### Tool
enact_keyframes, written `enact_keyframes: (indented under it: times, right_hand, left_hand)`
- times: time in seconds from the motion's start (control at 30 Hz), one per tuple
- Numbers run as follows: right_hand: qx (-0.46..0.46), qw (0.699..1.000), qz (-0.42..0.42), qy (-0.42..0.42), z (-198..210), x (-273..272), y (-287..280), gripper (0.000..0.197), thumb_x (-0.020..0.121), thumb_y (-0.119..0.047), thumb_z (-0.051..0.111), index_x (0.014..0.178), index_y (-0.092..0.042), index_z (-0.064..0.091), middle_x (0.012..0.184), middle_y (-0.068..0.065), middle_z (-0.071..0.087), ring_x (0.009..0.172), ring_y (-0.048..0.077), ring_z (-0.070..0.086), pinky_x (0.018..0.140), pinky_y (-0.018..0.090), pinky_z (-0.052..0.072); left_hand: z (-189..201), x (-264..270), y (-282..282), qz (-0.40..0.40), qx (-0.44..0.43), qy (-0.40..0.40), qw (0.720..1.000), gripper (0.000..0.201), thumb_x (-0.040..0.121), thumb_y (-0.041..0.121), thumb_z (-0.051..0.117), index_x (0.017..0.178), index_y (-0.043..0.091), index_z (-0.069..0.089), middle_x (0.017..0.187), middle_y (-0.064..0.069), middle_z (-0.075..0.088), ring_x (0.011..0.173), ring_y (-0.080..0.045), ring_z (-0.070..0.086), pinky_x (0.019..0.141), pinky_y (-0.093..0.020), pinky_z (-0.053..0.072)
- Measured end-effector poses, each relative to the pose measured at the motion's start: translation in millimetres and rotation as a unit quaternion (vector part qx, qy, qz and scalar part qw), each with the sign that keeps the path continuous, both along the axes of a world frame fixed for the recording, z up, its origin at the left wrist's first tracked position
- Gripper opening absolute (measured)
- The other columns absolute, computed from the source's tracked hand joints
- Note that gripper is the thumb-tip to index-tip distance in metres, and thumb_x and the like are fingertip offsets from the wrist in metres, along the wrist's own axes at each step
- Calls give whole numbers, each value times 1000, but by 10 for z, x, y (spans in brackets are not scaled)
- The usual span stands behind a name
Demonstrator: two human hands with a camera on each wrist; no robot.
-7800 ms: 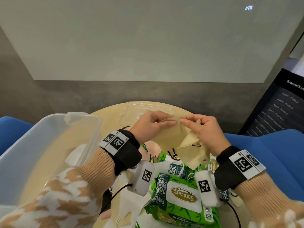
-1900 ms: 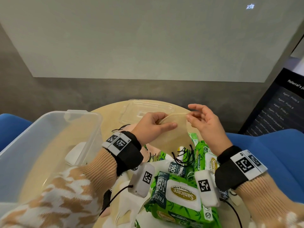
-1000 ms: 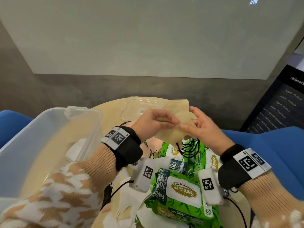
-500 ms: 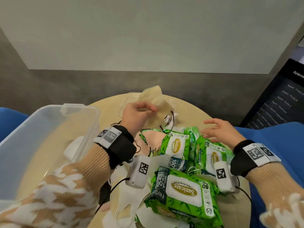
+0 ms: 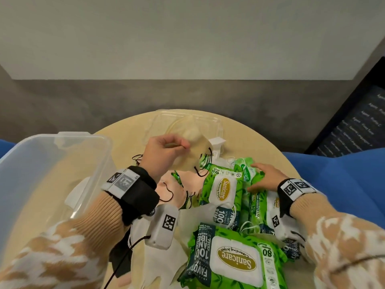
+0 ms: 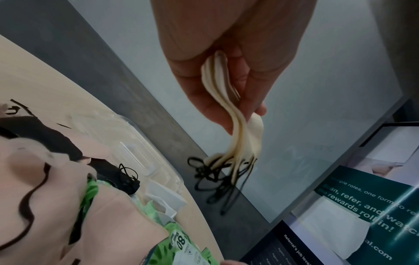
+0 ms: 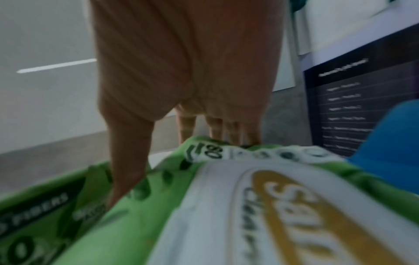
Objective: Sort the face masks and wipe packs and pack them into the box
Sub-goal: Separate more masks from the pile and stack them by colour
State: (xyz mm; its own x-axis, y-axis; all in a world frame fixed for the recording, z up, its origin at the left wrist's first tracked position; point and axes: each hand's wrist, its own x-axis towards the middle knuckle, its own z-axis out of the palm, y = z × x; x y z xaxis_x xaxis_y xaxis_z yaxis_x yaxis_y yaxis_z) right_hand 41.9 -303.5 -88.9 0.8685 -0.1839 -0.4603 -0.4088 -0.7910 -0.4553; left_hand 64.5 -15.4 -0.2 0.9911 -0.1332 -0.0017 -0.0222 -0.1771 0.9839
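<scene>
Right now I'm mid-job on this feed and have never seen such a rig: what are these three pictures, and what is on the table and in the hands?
No machine here: a person works with bare hands, wearing cameras. The big picture comes from a head camera looking down; the other two come from cameras strapped to each wrist, looking along the fingers.

The left hand pinches a folded cream face mask, held up above the table with its black ear loops dangling. The right hand lies over a green wipe pack, fingers on its far end and thumb down one side.

On the round table lie more green wipe packs and more masks, one pink mask among them. The clear plastic box stands at the left; a clear lid lies at the far edge.
</scene>
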Motion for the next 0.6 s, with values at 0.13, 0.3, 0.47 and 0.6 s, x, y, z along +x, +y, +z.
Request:
enact_keyframes:
  times: [0.13, 0.3, 0.47, 0.6]
  right_hand:
    - [-26, 995, 95, -19, -67, 348, 165, 81, 78, -12, 74, 147, -19, 31, 151, 14, 29, 139, 27, 29, 112, 29, 23]
    - [-99, 980, 168, -40, -171, 853, 293, 82, 82, -6, 67, 149, -30, 25, 160, 6, 5, 145, 28, 18, 116, 39, 24]
    - [-134, 958, 232, -105, -166, 1294, 489, 98, 74, -1, 75, 150, -31, 21, 161, 1, 0, 145, 27, 16, 114, 43, 28]
    - [-132, 954, 261, -59, -373, 1429, 594, 108, 70, -25, 83, 152, -30, 12, 161, -2, -7, 147, 24, 8, 116, 45, 23]
  left_hand:
    - [-64, 138, -19, -6, 9, -1, 1000, 17, 81, -2, 66, 72, 12, 67, 73, 5, 68, 73, -6, 63, 74, -19, 51]
    - [-120, 316, -24, -13, 11, -10, 1000, 14, 80, -8, 64, 75, 4, 66, 63, 11, 67, 64, 4, 61, 65, -9, 48]
    - [-146, 515, 4, 0, 12, -12, 1000, 14, 80, -6, 65, 74, 6, 66, 73, 0, 66, 66, 2, 61, 66, -10, 49]
    - [-174, 592, 18, 8, 14, -5, 1000, 9, 81, -6, 65, 78, 3, 66, 76, -3, 66, 65, 2, 60, 66, -9, 49]
